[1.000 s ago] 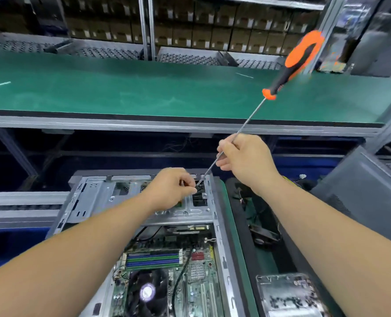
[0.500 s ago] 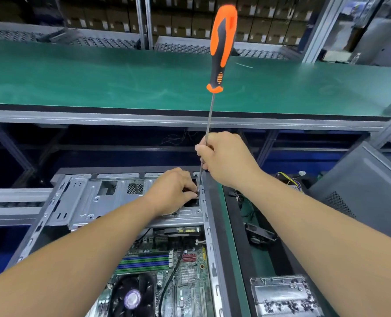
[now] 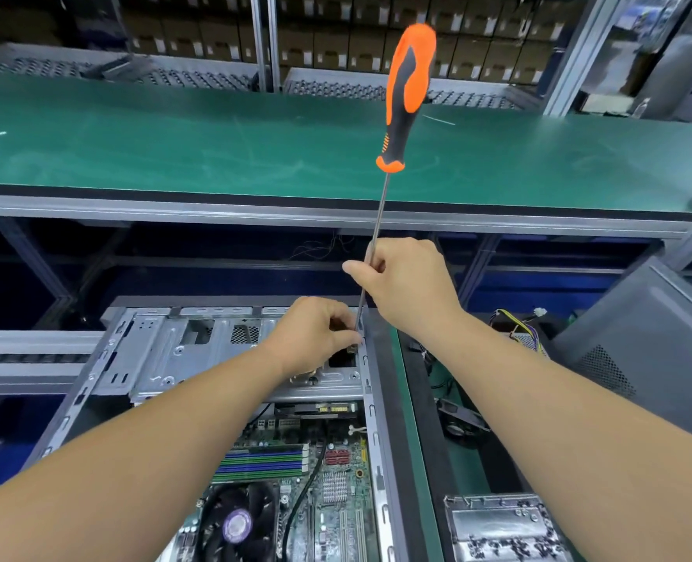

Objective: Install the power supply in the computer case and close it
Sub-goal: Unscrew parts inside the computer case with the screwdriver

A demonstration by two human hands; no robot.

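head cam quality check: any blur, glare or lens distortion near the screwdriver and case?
Head view: the screwdriver handle tip is slightly motion-blurred, its shaft sharp. Fisheye bends the green bench edge and splays the computer case walls. Lighting is even and overhead, with mild sheen on the bench and no hard glare. The right hand and left hand are in focus; the shelves behind are dim.

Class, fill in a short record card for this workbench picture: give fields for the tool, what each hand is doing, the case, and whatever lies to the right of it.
tool: long screwdriver, orange and black handle up, tip down at the case's top right corner
right hand: grips the bare metal shaft, not the handle
left hand: fingers pinched at the screwdriver's tip; what they hold is hidden
computer case: open, lying flat, motherboard and fan exposed
right of case: metal tray of dark screws; grey side panel leaning
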